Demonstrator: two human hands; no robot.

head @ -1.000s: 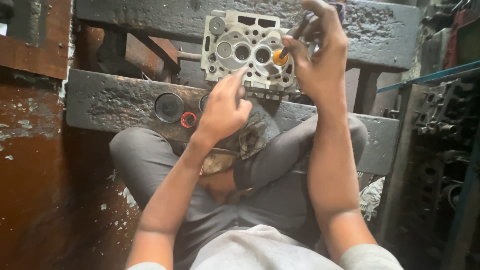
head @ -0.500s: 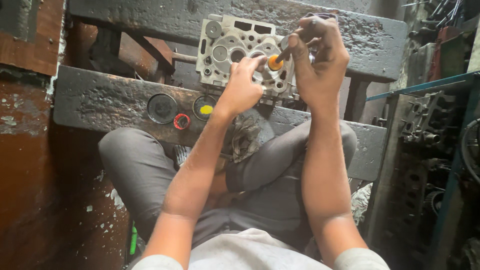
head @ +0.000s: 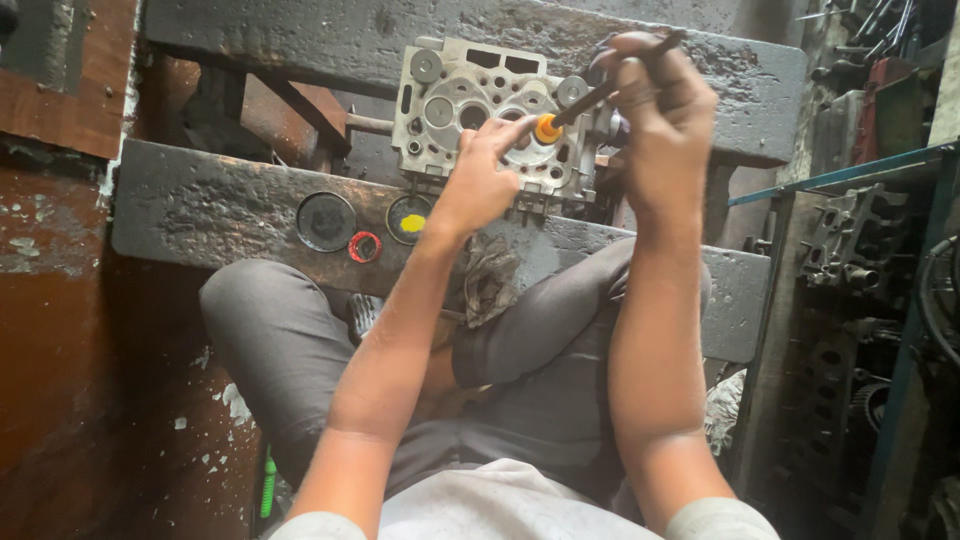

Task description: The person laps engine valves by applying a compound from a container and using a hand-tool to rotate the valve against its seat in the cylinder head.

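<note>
I sit with a grey metal cylinder head (head: 480, 110) lying across two dark beams beyond my knees. My right hand (head: 655, 110) grips a thin dark stick (head: 610, 85) whose orange tip (head: 547, 128) presses on the head's face. My left hand (head: 478, 180), fingers curled, rests on the head, its fingertips just beside that tip.

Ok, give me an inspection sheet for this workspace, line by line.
Surface: grimy dark beams with the cylinder head propped across them.
Job's things: stick tool with orange cup pressed on the head.
Clutter: round tin, tin with yellow paste, red ring, rag.
Grippers: left hand fingers at the cup; right hand grips the stick.
Cables: dark hose at right edge.
Surroundings: another engine casting on a rack, right.
</note>
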